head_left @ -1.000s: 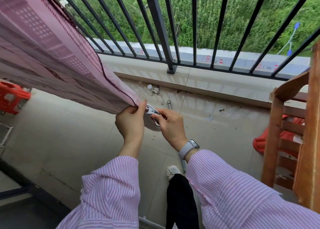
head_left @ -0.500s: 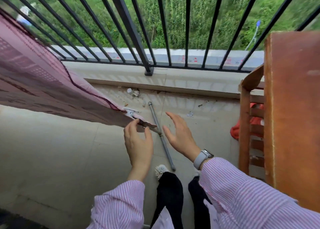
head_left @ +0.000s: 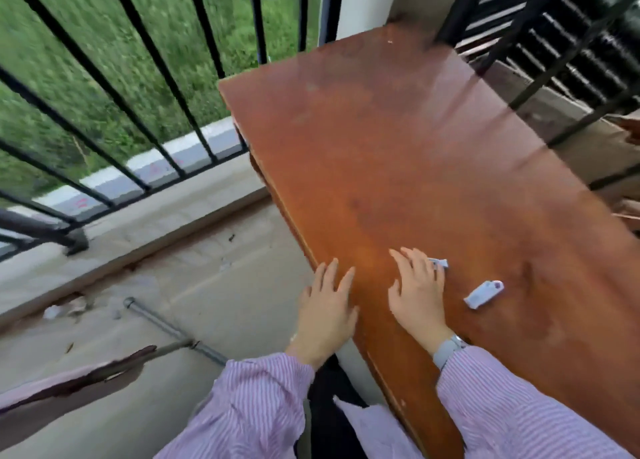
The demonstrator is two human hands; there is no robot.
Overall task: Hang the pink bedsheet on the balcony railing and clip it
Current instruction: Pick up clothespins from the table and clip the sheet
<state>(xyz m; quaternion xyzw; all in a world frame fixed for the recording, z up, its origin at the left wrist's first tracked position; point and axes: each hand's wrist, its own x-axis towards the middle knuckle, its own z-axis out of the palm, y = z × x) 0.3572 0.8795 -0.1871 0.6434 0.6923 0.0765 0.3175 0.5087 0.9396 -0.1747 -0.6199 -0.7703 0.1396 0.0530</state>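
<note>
Right hand (head_left: pixel 417 290), fingers spread, is hovering over the worktop (head_left: pixel 398 153); one clip (head_left: pixel 438 262) touching its fingertips, another clip (head_left: pixel 483 294) just right, long axis running near-left to far-right. Left hand (head_left: pixel 327 306) spread, empty. Pink bedsheet (head_left: pixel 69 380) hanging far left.

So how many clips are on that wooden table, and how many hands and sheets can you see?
Clips: 2, one lying apart, one at the right hand's fingertips
Hands: 2, counting the left hand
Sheets: 1
Total: 5
</note>
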